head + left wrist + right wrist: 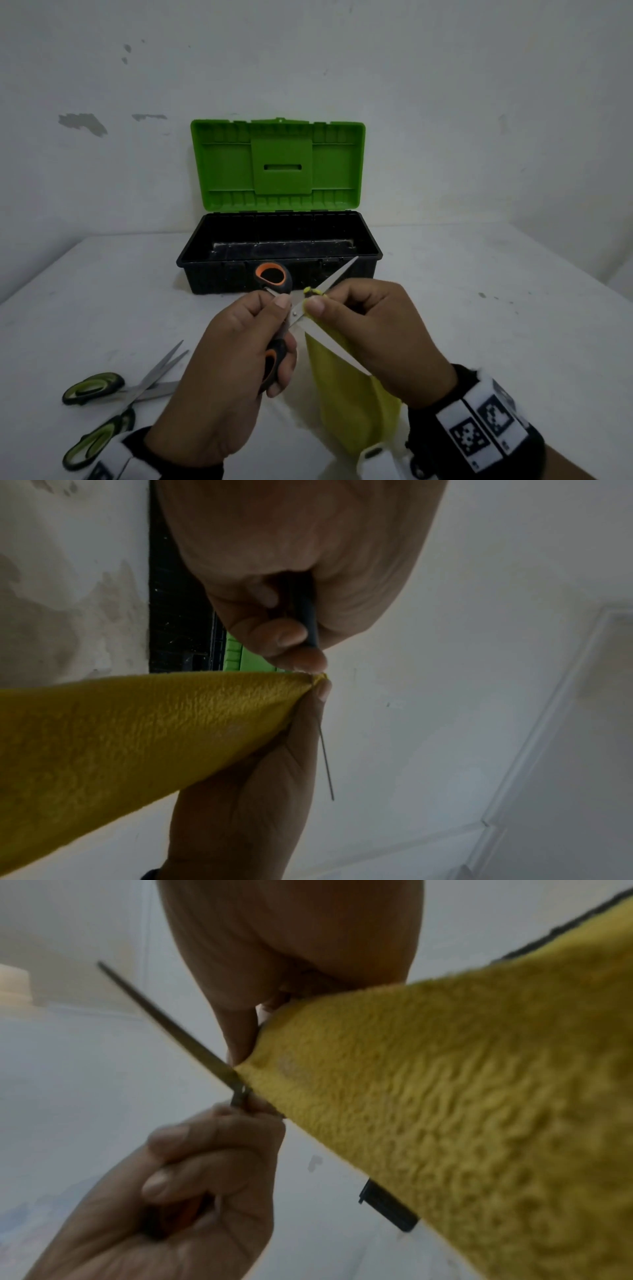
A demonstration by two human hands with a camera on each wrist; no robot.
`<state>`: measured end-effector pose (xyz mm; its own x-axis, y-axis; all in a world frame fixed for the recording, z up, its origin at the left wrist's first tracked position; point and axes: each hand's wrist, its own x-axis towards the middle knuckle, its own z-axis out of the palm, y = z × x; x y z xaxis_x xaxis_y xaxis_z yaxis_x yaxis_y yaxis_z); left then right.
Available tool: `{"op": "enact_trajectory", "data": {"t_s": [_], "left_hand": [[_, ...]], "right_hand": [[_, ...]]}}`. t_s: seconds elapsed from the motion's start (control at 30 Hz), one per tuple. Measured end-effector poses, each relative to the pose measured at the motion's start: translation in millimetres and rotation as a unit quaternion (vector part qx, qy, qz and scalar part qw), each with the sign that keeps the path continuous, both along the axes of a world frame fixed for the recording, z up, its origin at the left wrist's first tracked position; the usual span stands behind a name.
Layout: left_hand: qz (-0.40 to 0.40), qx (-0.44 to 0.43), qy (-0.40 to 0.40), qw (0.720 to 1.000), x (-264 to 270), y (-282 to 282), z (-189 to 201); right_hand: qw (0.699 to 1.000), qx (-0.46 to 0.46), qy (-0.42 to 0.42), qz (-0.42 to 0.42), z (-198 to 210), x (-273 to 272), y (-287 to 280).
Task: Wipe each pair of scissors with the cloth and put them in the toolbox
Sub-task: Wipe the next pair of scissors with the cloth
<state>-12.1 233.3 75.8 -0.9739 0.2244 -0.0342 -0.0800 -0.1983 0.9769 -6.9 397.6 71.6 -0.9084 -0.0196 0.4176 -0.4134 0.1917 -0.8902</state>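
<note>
A pair of orange-and-black scissors point(337, 274) is held above the table with its blades spread apart. My left hand point(274, 332) grips the lower handle point(304, 620), thumb near the pivot. My right hand point(322, 298) pinches a yellow cloth point(349, 394) around one blade, close to the pivot. The rest of the cloth point(445, 1096) hangs down below that hand. One bare blade point(164, 1020) points up toward the toolbox point(205, 274), which stands open behind, its black tray showing no tools.
The toolbox's green lid point(281, 164) stands upright against the white wall. Two pairs of green-and-black scissors point(96, 387) point(99, 442) lie crossed on the white table point(479, 308) at the front left, beside my left wrist.
</note>
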Motion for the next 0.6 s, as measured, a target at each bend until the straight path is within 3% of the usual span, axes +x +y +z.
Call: {"op": "enact_trajectory", "data": {"t_s": [0.17,0.37,0.6], "left_hand": [[0.01,-0.003,-0.007,1.0,-4,-2,-4],[0.007,-0.005,-0.015,1.0,-4,-1,-4],[0.013,-0.006,-0.009,1.0,-7,-4,-7]], "right_hand": [[0.994,-0.051,-0.01,-0.095,3,-12,14],[0.999,0.0,-0.014,-0.041,-5,-4,1],[0.993,-0.055,-0.005,-0.101,-2,-14,13]]}}
